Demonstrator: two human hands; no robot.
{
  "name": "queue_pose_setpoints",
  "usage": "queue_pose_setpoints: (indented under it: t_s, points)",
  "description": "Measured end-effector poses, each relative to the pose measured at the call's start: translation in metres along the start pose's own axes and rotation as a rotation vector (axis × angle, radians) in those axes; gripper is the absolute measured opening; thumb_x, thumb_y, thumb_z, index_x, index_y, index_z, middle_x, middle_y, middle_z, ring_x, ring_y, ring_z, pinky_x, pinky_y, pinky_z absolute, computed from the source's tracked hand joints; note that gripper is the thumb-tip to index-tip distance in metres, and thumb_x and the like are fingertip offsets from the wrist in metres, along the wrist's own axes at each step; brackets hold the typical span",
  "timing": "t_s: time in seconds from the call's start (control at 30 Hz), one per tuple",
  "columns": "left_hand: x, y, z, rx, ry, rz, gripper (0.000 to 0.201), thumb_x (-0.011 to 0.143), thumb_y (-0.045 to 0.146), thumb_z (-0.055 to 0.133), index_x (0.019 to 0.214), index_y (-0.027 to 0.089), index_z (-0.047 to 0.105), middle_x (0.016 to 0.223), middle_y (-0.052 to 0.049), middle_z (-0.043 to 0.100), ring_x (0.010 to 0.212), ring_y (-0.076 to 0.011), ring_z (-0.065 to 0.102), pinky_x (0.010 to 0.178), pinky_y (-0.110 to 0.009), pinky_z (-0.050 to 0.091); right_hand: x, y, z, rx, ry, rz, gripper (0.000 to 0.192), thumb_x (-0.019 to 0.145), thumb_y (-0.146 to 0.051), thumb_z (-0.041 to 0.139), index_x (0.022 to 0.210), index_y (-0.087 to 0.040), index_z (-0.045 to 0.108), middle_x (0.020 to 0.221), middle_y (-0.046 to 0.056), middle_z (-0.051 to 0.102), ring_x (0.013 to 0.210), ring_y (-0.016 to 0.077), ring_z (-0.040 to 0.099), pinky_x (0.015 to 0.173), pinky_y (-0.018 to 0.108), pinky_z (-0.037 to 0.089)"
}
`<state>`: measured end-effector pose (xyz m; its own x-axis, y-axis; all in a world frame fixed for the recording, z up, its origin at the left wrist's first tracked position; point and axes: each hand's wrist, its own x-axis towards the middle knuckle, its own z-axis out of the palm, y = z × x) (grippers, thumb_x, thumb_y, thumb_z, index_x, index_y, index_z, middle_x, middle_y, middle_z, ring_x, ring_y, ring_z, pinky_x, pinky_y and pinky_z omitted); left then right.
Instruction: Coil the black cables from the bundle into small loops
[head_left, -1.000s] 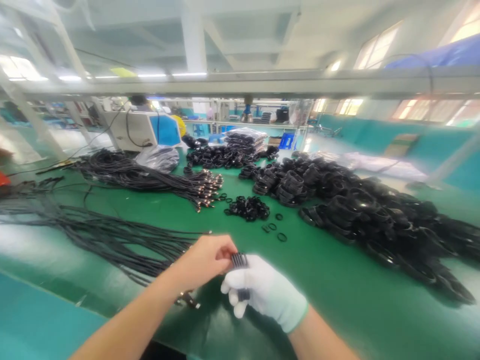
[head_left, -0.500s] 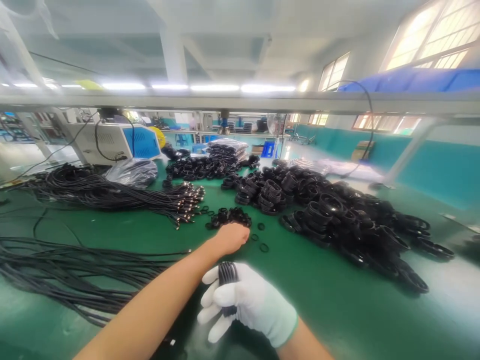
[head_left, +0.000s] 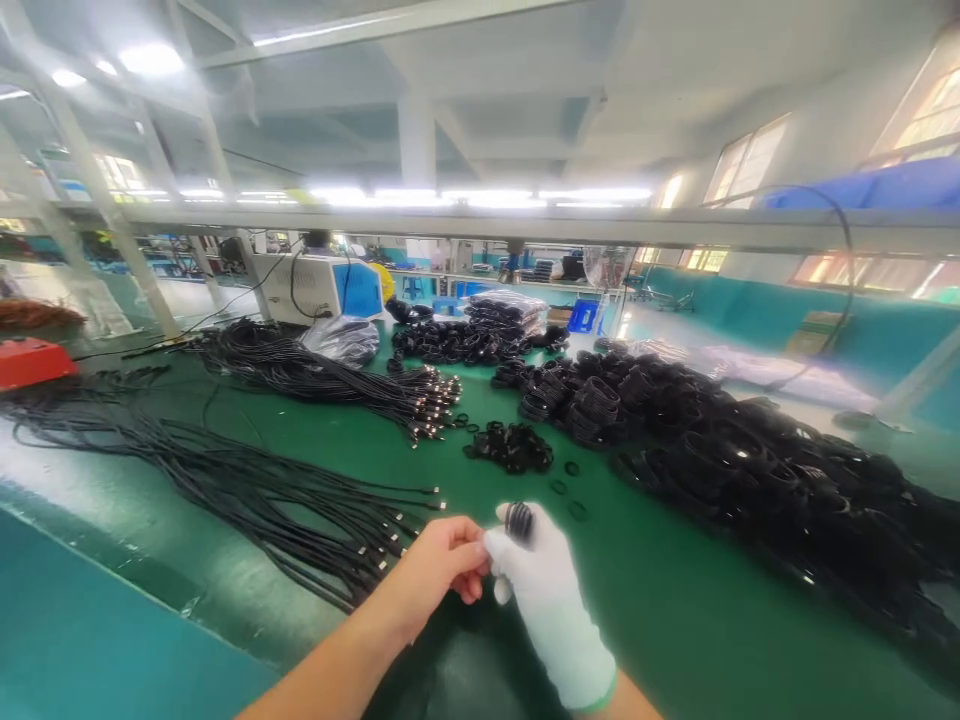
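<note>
My right hand [head_left: 551, 600], in a white glove, is closed round a stack of black rings [head_left: 519, 522]. Bare, my left hand [head_left: 448, 562] meets it at the gloved thumb, with thumb and forefinger pinched together. Whatever is between those fingertips is hidden or too small to make out. Just beyond both hands lies a small heap of black rings [head_left: 516, 448] on the green table [head_left: 645, 580]. A few loose rings [head_left: 572, 468] lie to the right of that heap. Black cables [head_left: 285, 490] with light-coloured connector ends reach almost to my left wrist.
A big pile of larger black coils [head_left: 675, 430] covers the right side. Another cable bundle [head_left: 330, 385] lies at the back left, near a clear plastic bag [head_left: 341, 340] and a white-and-blue machine [head_left: 315, 285]. A red object [head_left: 34, 365] sits far left.
My left hand has come back from the small ring heap to my right hand. The gloved fingers have closed more round the ring stack. The view has turned left.
</note>
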<state>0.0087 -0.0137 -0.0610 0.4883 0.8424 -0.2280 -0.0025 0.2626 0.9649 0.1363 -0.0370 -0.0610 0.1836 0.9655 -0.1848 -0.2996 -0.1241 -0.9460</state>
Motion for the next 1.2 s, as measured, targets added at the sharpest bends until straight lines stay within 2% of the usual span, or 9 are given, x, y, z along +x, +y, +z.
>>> queue_pose_setpoints:
  t_s: [0.1,0.2,0.33,0.47,0.63,0.8,0.97,1.1,1.2]
  points:
    - [-0.007,-0.006,-0.006,-0.098,-0.026,0.004,0.019,0.075,0.031,0.06,0.075,0.014,0.051,0.061,0.003,0.054,0.047,-0.0069,0.05,0.044,-0.017,0.037,-0.006,0.003,-0.004,0.183,-0.165,0.117,0.037,0.062,-0.029,0.069,0.091,-0.016,0.05,0.052,-0.006,0.051,0.037,0.0061,0.044,0.03,0.015,0.032]
    - [-0.02,-0.003,-0.012,-0.341,-0.132,0.065,0.02,0.075,0.031,0.061,0.075,0.015,0.049,0.069,0.002,0.056,0.044,-0.0051,0.049,0.042,-0.017,0.035,-0.012,0.001,-0.013,0.469,-0.596,0.213,0.04,0.061,-0.03,0.071,0.094,-0.017,0.052,0.065,-0.003,0.054,0.043,0.0056,0.047,0.029,0.013,0.033]
    - [-0.035,0.011,-0.023,-0.381,-0.365,0.17,0.022,0.072,0.035,0.058,0.073,0.017,0.045,0.073,-0.001,0.062,0.037,-0.0066,0.047,0.036,-0.019,0.03,-0.017,-0.007,-0.018,0.446,-0.927,0.165,0.031,0.06,-0.023,0.072,0.084,-0.015,0.053,0.066,-0.002,0.055,0.035,0.0056,0.048,0.027,0.015,0.035]
    - [-0.036,0.032,-0.036,0.395,-0.337,0.124,0.007,0.073,0.021,0.053,0.079,0.017,0.056,0.066,0.0,0.065,0.047,-0.0082,0.046,0.045,-0.018,0.029,-0.019,-0.015,-0.017,0.205,-0.825,0.135,0.025,0.064,-0.013,0.064,0.086,-0.014,0.051,0.049,-0.003,0.055,0.031,0.0085,0.048,0.027,0.014,0.032]
    - [-0.033,0.055,-0.032,1.089,-0.261,0.31,0.009,0.067,0.032,0.069,0.071,0.024,0.068,0.067,0.003,0.061,0.069,-0.0145,0.053,0.056,-0.022,0.031,-0.017,-0.023,-0.014,0.05,-0.674,0.108,0.025,0.066,-0.012,0.058,0.089,-0.014,0.048,0.048,-0.003,0.056,0.03,0.0077,0.045,0.029,0.015,0.031]
    - [-0.031,0.061,-0.026,1.065,-0.157,0.285,0.04,0.063,0.037,0.074,0.102,0.032,0.066,0.069,0.005,0.063,0.076,-0.0173,0.054,0.063,-0.023,0.035,-0.013,-0.034,-0.016,-0.146,-0.334,-0.004,0.038,0.067,-0.017,0.063,0.102,-0.014,0.046,0.06,-0.004,0.058,0.039,0.0096,0.051,0.038,0.021,0.042]
    - [-0.026,0.053,-0.03,0.877,-0.079,0.303,0.06,0.06,0.032,0.074,0.117,0.033,0.054,0.097,0.003,0.064,0.098,-0.0234,0.051,0.085,-0.03,0.036,-0.012,-0.031,-0.012,-0.236,-0.468,0.101,0.057,0.065,-0.016,0.062,0.117,-0.014,0.042,0.062,-0.003,0.059,0.043,0.01,0.051,0.035,0.02,0.043]
    - [-0.027,0.044,-0.025,0.845,-0.099,0.304,0.061,0.059,0.034,0.074,0.116,0.034,0.055,0.103,-0.001,0.06,0.094,-0.0245,0.053,0.081,-0.031,0.039,-0.009,-0.015,-0.009,-0.39,-0.485,0.186,0.069,0.06,-0.014,0.062,0.124,-0.015,0.037,0.055,-0.006,0.055,0.038,0.0093,0.047,0.031,0.018,0.038]
    - [-0.028,0.043,-0.014,0.925,-0.092,0.332,0.051,0.054,0.036,0.076,0.103,0.029,0.061,0.088,-0.002,0.06,0.083,-0.0234,0.054,0.069,-0.028,0.04,-0.009,-0.001,-0.011,-0.512,-0.416,0.084,0.076,0.058,-0.014,0.066,0.128,-0.015,0.037,0.063,-0.002,0.061,0.046,0.0124,0.054,0.039,0.022,0.044]
